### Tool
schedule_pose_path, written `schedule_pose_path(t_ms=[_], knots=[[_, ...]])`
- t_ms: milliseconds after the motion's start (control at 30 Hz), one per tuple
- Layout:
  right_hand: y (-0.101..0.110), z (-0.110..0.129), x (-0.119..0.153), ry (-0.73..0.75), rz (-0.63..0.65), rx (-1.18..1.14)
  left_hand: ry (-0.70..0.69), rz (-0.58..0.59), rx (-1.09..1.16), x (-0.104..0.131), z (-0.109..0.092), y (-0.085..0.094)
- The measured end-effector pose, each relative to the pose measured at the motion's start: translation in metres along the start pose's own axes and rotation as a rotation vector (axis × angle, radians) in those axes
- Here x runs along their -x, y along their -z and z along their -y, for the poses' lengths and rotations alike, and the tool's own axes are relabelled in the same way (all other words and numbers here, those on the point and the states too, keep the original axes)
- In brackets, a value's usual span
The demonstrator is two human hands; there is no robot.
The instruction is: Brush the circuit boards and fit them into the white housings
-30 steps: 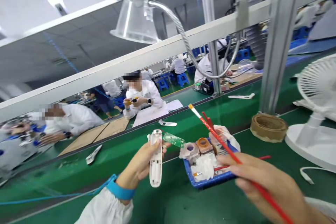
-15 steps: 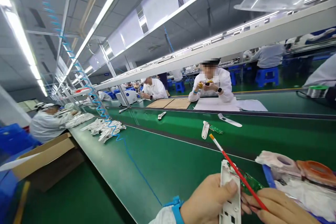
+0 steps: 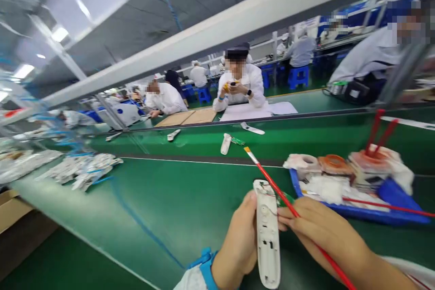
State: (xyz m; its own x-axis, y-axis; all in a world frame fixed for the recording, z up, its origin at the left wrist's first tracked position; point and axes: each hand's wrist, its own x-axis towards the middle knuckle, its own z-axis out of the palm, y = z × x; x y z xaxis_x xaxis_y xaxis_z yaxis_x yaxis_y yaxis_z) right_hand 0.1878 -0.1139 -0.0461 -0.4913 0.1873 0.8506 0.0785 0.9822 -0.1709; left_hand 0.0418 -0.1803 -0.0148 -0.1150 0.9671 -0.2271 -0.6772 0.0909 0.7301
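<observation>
My left hand (image 3: pixel 238 238) is closed round the edge of a long white plastic shell (image 3: pixel 268 247), its hollow inner side facing me. Thin wires lie in the shell's upper half. In my right hand (image 3: pixel 319 224) is a red-handled brush (image 3: pixel 268 179), tilted up to the left with its tan bristles above the shell. Part of a green circuit board (image 3: pixel 284 197) shows between the shell and my right fingers. Those fingertips are at the shell's right edge; whether they also grip the board I cannot tell.
A blue tray (image 3: pixel 367 214) with cloths, tape rolls and brushes stands right. On the green belt lie a white shell (image 3: pixel 225 144) with a circuit board and other white parts. White parts (image 3: pixel 84 167) are heaped left, by a coiled blue hose. A co-worker (image 3: pixel 239 81) sits opposite.
The view has swung right, bringing more of the blue tray into sight. The shell has turned so its inside faces me more fully. Both hands keep their holds.
</observation>
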Motion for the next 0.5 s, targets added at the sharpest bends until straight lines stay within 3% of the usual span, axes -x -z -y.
schedule_pose_path(t_ms=[200,500], knots=[[0.006,0.009,-0.022,-0.019,0.087,0.028,-0.025,0.075,-0.079,-0.001,-0.003,-0.001],[0.003,0.013,-0.025,0.063,0.249,0.211,0.012,0.125,-0.130,-0.006,-0.001,0.006]])
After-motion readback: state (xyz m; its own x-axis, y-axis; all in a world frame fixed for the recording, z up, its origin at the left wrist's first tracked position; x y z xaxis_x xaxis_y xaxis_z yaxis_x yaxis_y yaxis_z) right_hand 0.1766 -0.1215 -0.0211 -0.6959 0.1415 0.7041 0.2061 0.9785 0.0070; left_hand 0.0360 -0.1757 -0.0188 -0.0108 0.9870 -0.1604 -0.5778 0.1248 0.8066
